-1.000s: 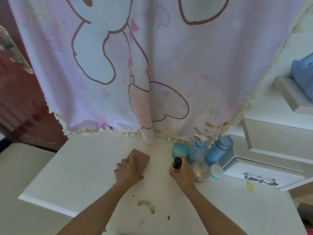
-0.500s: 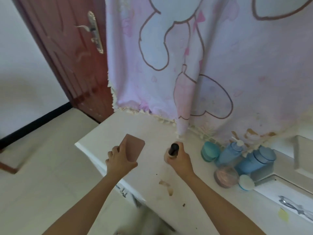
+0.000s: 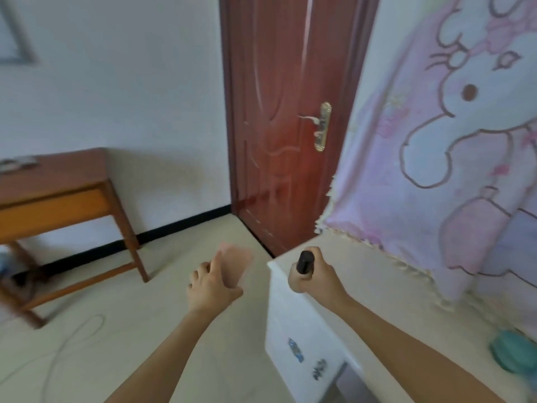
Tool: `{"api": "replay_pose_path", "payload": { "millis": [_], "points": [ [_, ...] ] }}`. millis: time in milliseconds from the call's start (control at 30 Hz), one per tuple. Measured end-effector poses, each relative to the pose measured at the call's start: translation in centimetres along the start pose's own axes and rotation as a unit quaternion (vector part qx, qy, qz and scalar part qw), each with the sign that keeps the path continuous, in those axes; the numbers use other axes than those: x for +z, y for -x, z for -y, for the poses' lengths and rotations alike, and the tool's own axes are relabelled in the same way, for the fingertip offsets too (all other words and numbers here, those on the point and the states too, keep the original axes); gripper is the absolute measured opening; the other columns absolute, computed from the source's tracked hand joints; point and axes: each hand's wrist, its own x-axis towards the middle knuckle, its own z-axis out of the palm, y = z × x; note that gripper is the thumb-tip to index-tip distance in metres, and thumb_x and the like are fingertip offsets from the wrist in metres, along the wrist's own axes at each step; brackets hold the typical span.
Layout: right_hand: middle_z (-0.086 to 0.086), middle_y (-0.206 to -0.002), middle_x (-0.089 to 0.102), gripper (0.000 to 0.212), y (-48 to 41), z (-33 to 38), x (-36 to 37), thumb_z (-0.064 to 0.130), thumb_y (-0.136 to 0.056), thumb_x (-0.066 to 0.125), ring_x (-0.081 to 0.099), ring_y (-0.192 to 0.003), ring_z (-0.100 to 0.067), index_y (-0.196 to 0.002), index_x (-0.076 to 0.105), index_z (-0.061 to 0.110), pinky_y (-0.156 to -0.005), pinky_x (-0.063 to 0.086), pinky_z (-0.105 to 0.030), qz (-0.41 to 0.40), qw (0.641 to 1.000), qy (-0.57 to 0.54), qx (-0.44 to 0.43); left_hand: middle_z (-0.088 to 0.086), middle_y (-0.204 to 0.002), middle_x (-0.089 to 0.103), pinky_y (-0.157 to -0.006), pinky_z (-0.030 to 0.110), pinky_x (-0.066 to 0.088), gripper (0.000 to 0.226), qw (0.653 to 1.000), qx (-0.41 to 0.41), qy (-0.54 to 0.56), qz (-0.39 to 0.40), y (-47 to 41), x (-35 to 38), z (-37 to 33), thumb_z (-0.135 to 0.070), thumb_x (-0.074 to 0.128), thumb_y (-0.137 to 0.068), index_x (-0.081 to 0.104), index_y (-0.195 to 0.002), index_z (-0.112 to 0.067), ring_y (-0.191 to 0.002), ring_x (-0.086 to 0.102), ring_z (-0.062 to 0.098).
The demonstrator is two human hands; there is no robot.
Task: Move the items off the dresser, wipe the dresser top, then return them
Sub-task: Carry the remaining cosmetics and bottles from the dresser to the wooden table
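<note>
Both hands have shifted leftward since half a second ago, and the view has swung with them, bringing a wooden side table (image 3: 58,184) into sight at the left. Left hand (image 3: 213,286): now off the dresser (image 3: 293,324) and above the floor, fingers curled and thumb closed on a flat pinkish-brown pad (image 3: 238,263), which is blurred by motion and stands up beyond the knuckles. Right hand (image 3: 318,276): fingers wrapped tightly round a small bottle (image 3: 305,264), whose black cap projects above the fist. It is held upright over the dresser's near left corner; whether its base touches the top cannot be told. Dresser: white, with its top running to the right beneath a pink cartoon-rabbit curtain (image 3: 436,175) whose fringed hem hangs to the surface. A teal jar (image 3: 511,354) sits on the top at the far right, well apart from both hands. Background: a red-brown door (image 3: 276,126) with a brass handle (image 3: 321,126), closed, between the white wall and the curtain. A thin cable (image 3: 72,338) lies looped on the floor below the side table.
</note>
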Motion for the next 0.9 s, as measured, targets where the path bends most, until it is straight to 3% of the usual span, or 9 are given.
{"api": "replay_pose_path", "payload": {
  "millis": [100,233,367,500,767,900],
  "points": [
    [-0.005,-0.077,0.054,0.028,-1.0,5.8,4.9,0.026,-0.067,0.054,0.051,-0.074,-0.023,-0.088,0.035,0.030,-0.073,0.046,-0.039,0.023,0.999,-0.016,-0.042,0.008,-0.133,0.036,-0.101,0.043,0.033,0.093,0.998,-0.028,0.010,-0.053,0.0,-5.8,6.3,-0.036,0.068,-0.073,0.008,-0.144,-0.028,-0.120,0.033,0.029],
    [-0.002,-0.086,0.057,0.033,-2.2,13.0,10.6,0.020,-0.075,0.066,0.055,-0.081,-0.019,-0.096,0.040,0.022,-0.071,0.042,-0.029,0.069,0.993,-0.009,-0.099,0.009,-0.132,0.037,-0.098,0.041,0.034,0.094,0.987,-0.090,0.020,-0.128,1.2,-12.1,13.5,-0.036,0.068,-0.071,0.009,-0.144,-0.027,-0.120,0.033,0.028],
    [0.002,-0.079,0.054,0.032,-3.2,18.7,15.7,0.014,-0.076,0.067,0.052,-0.076,-0.016,-0.094,0.041,0.017,-0.061,0.040,-0.016,0.124,0.979,-0.012,-0.159,0.007,-0.133,0.035,-0.097,0.039,0.033,0.093,0.972,-0.147,0.024,-0.182,2.7,-16.0,19.1,-0.037,0.066,-0.071,0.008,-0.144,-0.029,-0.120,0.032,0.027],
    [0.001,-0.082,0.053,0.035,-4.8,22.3,20.3,0.005,-0.074,0.065,0.052,-0.081,-0.017,-0.096,0.040,0.017,-0.065,0.040,-0.023,0.175,0.966,-0.018,-0.192,0.005,-0.134,0.032,-0.099,0.038,0.033,0.093,0.959,-0.196,0.026,-0.204,3.4,-17.8,23.3,-0.038,0.065,-0.071,0.007,-0.142,-0.031,-0.120,0.033,0.026],
    [0.004,-0.086,0.054,0.036,-10.8,26.4,27.2,0.014,-0.079,0.068,0.054,-0.084,-0.011,-0.101,0.039,0.018,-0.066,0.040,-0.012,0.244,0.936,-0.008,-0.253,0.004,-0.132,0.034,-0.098,0.038,0.036,0.094,0.945,-0.244,0.014,-0.220,-0.9,-20.7,28.6,-0.037,0.065,-0.070,0.006,-0.142,-0.031,-0.118,0.034,0.025],
    [0.003,-0.086,0.054,0.037,-16.5,28.9,30.0,0.017,-0.079,0.068,0.056,-0.083,-0.013,-0.101,0.038,0.020,-0.066,0.042,-0.014,0.250,0.927,-0.013,-0.277,0.004,-0.132,0.036,-0.097,0.039,0.037,0.094,0.939,-0.254,0.016,-0.232,-6.3,-22.8,30.6,-0.036,0.066,-0.070,0.006,-0.143,-0.031,-0.117,0.034,0.024]
  ]
}}
